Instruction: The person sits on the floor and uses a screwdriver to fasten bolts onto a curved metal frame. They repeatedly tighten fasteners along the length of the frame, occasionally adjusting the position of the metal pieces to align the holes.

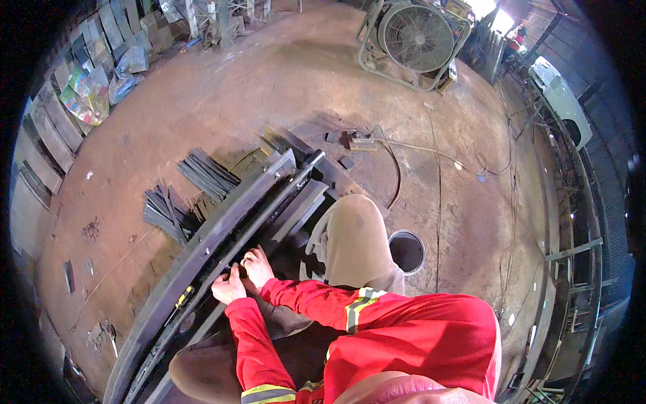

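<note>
Head view: left hand [229, 287] and right hand [257, 271] converge at the steel beams [210, 234], apparently for fine control; fingers curled, closure and any gripped item indiscernible.

I count my two hands [230, 287], one caged fan [417, 39], two piles of dark strips [206, 175], one round container [423, 254], one multicoloured bag [86, 98].
</note>
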Motion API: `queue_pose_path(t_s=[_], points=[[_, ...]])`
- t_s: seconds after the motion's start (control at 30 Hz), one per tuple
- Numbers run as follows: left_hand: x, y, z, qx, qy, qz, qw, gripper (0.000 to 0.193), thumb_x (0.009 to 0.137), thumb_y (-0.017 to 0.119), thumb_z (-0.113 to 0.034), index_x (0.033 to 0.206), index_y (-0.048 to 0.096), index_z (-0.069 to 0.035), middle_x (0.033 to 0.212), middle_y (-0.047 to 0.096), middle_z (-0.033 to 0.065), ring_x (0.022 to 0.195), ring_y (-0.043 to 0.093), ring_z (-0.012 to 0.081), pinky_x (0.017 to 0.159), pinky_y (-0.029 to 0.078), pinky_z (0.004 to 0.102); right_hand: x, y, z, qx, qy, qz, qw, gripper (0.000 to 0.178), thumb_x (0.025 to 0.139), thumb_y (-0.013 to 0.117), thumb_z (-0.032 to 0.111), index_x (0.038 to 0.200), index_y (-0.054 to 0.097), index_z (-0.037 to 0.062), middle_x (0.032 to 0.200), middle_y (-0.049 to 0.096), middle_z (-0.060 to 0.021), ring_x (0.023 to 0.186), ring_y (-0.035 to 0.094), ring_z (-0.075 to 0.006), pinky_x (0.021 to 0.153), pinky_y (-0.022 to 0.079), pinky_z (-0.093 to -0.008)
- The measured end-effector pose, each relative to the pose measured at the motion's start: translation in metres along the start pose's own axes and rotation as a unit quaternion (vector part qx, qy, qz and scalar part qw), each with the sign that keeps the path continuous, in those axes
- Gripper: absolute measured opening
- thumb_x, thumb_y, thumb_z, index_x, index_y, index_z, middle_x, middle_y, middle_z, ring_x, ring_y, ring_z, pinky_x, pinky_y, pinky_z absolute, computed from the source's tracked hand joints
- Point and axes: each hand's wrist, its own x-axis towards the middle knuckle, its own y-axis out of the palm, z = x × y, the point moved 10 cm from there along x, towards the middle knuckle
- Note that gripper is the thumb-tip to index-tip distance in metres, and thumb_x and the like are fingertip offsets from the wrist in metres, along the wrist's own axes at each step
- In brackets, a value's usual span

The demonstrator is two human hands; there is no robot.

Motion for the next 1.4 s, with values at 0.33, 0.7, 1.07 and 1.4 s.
queue_pose_path(t_s=[0.33,0.7,1.07,1.4], points=[[0.022,0.057,0.036,-0.133,-0.041,0.209,0.968,0.035,0.088,0.056,-0.029,0.094,0.066,0.004,0.088,0.068,0.0157,0.083,0.062,0.0213,0.077,0.045,0.0334,0.007,0.008,-0.006,0.070,-0.014,0.057,0.996,0.021,0.066,0.068,0.024,0.067,0.057,0.0060,0.080,0.056,-0.0058,0.094,0.055,-0.0248,0.109,0.021,-0.0520],[-0.001,0.027,0.035,-0.054,-0.015,0.071,0.996,0.030,0.074,0.071,-0.033,0.081,0.070,-0.003,0.073,0.067,0.0151,0.069,0.067,0.0247,0.067,0.050,0.0341,-0.009,0.014,0.007,-0.065,-0.119,0.082,0.987,0.022,0.060,0.069,0.020,0.075,0.063,0.0048,0.084,0.058,-0.0160,0.092,0.053,-0.0367,0.096,0.036,-0.0501],[0.000,0.015,0.017,-0.049,-0.073,0.041,0.995,0.037,0.070,0.074,-0.035,0.076,0.069,0.001,0.071,0.067,0.0182,0.067,0.068,0.0277,0.067,0.053,0.0336,0.002,0.011,-0.005,-0.005,-0.066,0.025,0.997,0.017,0.068,0.068,0.018,0.072,0.062,0.0034,0.082,0.057,-0.0102,0.096,0.053,-0.0295,0.105,0.026,-0.0539],[0.003,0.024,0.015,0.066,-0.049,0.132,0.988,0.035,0.081,0.060,-0.039,0.081,0.068,-0.006,0.082,0.066,0.0195,0.083,0.066,0.0332,0.074,0.050,0.0386,0.005,0.038,-0.022,-0.004,-0.067,0.099,0.993,0.019,0.071,0.069,0.027,0.071,0.060,0.0100,0.076,0.057,-0.0023,0.082,0.057,-0.0260,0.097,0.034,-0.0466]])
